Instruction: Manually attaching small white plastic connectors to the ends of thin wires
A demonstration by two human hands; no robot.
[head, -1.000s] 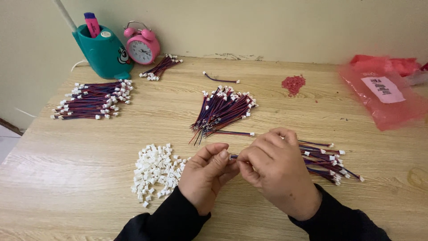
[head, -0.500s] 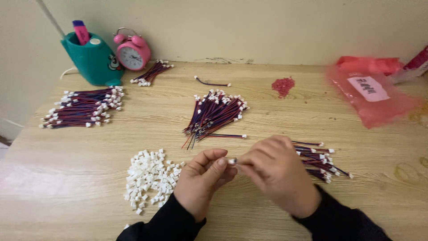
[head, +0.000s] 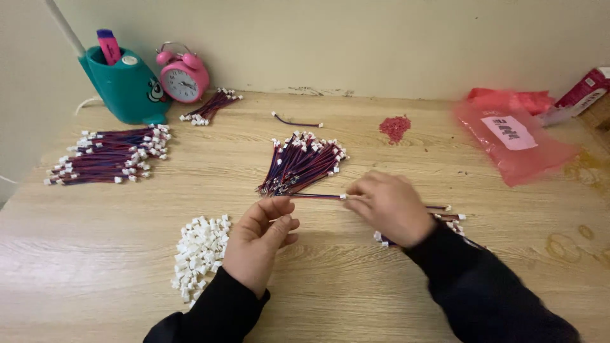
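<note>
My right hand pinches the white-plug end of a red-and-blue wire. The wire lies level, and its far tip reaches the foot of the middle wire bundle. A little below that tip, my left hand rests on the wooden table with fingers apart and nothing in it. A heap of loose white plugs sits just left of that hand. Another wire bundle lies partly hidden under my right wrist.
A large wire bundle lies at the left and a small one near the pink alarm clock and teal holder. A single wire, red bits, a pink bag and a red box lie toward the back.
My hands were pressed together around one wire and have come apart. The right hand moved up with the wire toward the middle bundle, and the left hand let go.
</note>
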